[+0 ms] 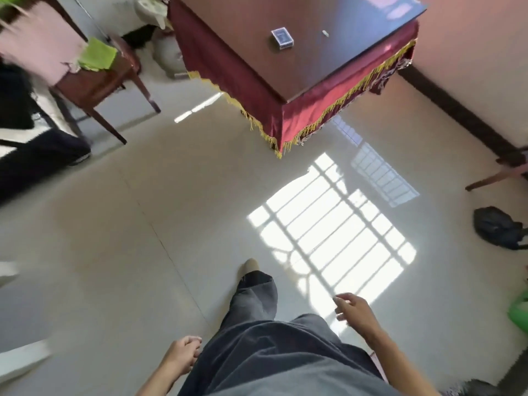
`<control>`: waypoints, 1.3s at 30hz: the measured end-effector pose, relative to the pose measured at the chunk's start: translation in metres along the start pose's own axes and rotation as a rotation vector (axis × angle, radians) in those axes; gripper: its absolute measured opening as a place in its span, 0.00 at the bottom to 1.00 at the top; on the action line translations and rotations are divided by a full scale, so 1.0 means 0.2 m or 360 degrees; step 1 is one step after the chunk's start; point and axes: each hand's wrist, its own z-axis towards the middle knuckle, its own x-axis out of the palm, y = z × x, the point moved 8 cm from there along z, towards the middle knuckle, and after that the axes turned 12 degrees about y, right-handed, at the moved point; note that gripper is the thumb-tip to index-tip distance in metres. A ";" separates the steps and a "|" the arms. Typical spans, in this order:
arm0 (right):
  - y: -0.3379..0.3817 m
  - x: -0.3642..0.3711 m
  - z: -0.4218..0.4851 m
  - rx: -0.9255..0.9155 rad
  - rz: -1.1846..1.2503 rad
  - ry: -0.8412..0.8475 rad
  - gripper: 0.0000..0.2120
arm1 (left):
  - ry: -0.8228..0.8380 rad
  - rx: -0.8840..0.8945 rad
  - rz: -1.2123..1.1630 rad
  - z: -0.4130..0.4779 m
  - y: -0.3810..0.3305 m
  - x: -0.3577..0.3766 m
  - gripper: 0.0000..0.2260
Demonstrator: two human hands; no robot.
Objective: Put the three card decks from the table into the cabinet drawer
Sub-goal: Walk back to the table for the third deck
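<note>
One blue card deck [282,38] lies flat on the dark wooden table [328,58], which is draped with a red, gold-fringed cloth and stands far ahead of me. A small white object [325,33] lies to the right of the deck. My left hand [183,356] hangs by my thigh with its fingers loosely curled and nothing in it. My right hand [353,310] swings out at my side, fingers apart and empty. Both hands are far from the table. No cabinet or drawer is in view.
A wooden chair [97,81] with a green cloth stands at the left, beside a seated person's dark legs [37,158]. A dark bag [497,227] lies on the floor at the right. The pale tiled floor [143,224] stretches between me and the table.
</note>
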 end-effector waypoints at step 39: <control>3.45 0.35 1.51 -0.0111 0.0248 -0.0214 0.08 | 0.0106 0.0197 0.0399 1.13 -2.96 -2.72 0.08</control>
